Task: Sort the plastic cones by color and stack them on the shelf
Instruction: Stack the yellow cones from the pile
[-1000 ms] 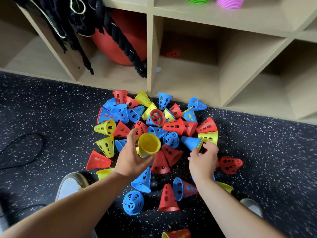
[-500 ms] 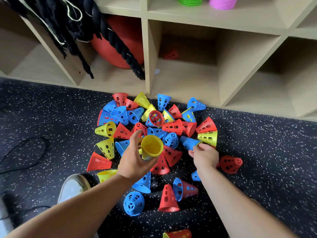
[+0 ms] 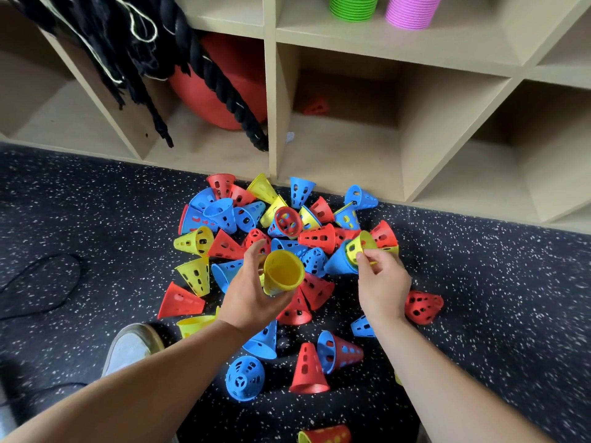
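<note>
A heap of red, blue and yellow perforated cones (image 3: 307,238) lies on the speckled floor in front of the wooden shelf (image 3: 270,91). My left hand (image 3: 252,292) grips a yellow cone stack (image 3: 283,271), its open mouth facing me. My right hand (image 3: 382,282) pinches a single yellow cone (image 3: 359,246) by its rim, lifted just above the heap beside a blue cone (image 3: 337,262). On an upper shelf stand a green stack (image 3: 353,6) and a pink stack (image 3: 412,11). One red cone (image 3: 316,107) lies deep in the middle cubby.
A red ball (image 3: 217,91) and thick black ropes (image 3: 224,87) fill the left cubby. A black cable (image 3: 38,282) loops on the floor at left. My shoe (image 3: 132,346) is beside the heap. A red and yellow cone (image 3: 326,434) lies at the bottom edge.
My right hand reached into the right side of the heap, took a yellow cone and lifted it. My left hand kept hold of the yellow stack and shifted slightly right.
</note>
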